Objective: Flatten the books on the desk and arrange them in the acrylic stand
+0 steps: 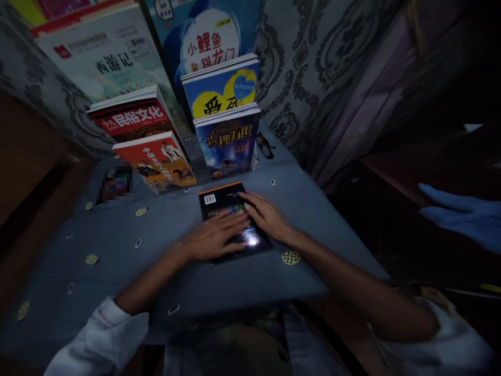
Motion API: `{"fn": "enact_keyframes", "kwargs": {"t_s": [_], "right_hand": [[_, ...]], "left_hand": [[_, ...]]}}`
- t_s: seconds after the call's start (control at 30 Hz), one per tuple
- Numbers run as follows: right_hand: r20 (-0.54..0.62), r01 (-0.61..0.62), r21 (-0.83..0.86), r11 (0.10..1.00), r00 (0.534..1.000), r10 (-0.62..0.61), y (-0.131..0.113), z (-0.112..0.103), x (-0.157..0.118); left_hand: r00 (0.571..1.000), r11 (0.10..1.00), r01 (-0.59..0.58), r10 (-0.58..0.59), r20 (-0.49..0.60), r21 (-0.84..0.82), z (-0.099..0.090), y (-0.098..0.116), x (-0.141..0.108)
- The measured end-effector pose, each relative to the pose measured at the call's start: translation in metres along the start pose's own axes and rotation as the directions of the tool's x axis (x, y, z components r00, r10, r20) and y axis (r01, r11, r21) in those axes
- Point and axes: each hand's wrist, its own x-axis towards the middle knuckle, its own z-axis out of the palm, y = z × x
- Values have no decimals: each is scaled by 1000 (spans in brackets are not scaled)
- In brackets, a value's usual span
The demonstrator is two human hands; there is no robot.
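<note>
A dark book with a barcode [210, 199] lies flat on the blue tablecloth [156, 271], its glossy cover reflecting light. My left hand [215, 234] rests across the book's middle, palm down, fingers extended and slightly blurred. Over the book's right side lies my right hand [268, 215], its fingers stretched toward the top right corner. Neither hand grips anything. Just behind the book stands an upright blue book [229, 143], with a blue and yellow book [223, 91] behind it. To their left is an orange book [156, 162] in front of a red one [135, 117].
Large books [105, 57] stand at the back against patterned wallpaper. Dark glasses [265, 145] lie right of the upright books. A pixelated object [116, 183] is at the left. Something blue, like a gloved hand [465, 214], shows at the far right, beyond the table's edge.
</note>
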Motion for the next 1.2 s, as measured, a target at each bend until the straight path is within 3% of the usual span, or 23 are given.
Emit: {"fn": "enact_keyframes", "kwargs": {"t_s": [0.07, 0.13, 0.23, 0.43, 0.57, 0.67, 0.8, 1.0, 1.2], "right_hand": [[4, 17, -21, 1000, 1000, -17, 0, 1, -1], [14, 19, -48, 999, 1000, -18, 0, 3, -2], [27, 19, -98, 995, 1000, -17, 0, 2, -3], [152, 145, -292, 945, 983, -104, -18, 0, 7], [342, 323, -277, 905, 913, -222, -37, 20, 29], [395, 426, -217, 878, 861, -320, -46, 40, 36], [403, 481, -169, 860, 830, -385, -52, 47, 18], [458, 553, -54, 831, 754, -472, -69, 30, -27], [509, 512, 19, 859, 734, -450, -70, 24, -19]], "left_hand": [[985, 986, 166, -165, -42, 10, -3, -24, -14], [940, 943, 333, -331, -81, 17, -4, -44, -26], [900, 904, 428, -425, -96, 16, -5, -62, -39], [906, 917, 395, -398, -143, -49, -5, -66, -44], [909, 926, 361, -376, -182, -110, -3, -73, -46], [909, 930, 343, -364, -202, -132, -1, -77, -47], [909, 935, 329, -351, -222, -132, 1, -78, -48], [903, 923, 361, -382, -199, -133, 1, -75, -46], [896, 929, 354, -369, -245, -106, 4, -75, -45]]}}
